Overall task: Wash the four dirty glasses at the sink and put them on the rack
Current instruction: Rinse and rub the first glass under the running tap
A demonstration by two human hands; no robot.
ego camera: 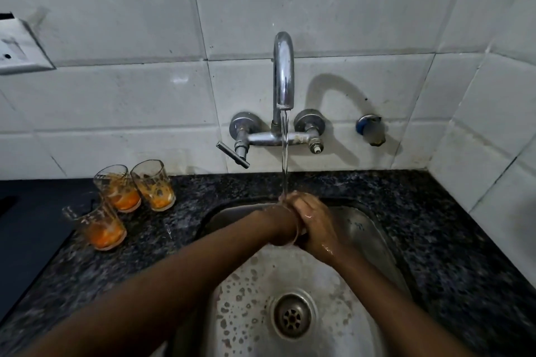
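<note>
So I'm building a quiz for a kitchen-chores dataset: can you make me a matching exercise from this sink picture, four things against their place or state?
Things:
1. tap
2. three dirty glasses
3. fourth glass
4. drain

Place or state:
A. standing on the counter left of the sink, orange residue inside
B. at the bottom of the basin
C. running water
D. gripped by the right hand under the stream

Pairs: 1-C, 2-A, 3-D, 4-B
</note>
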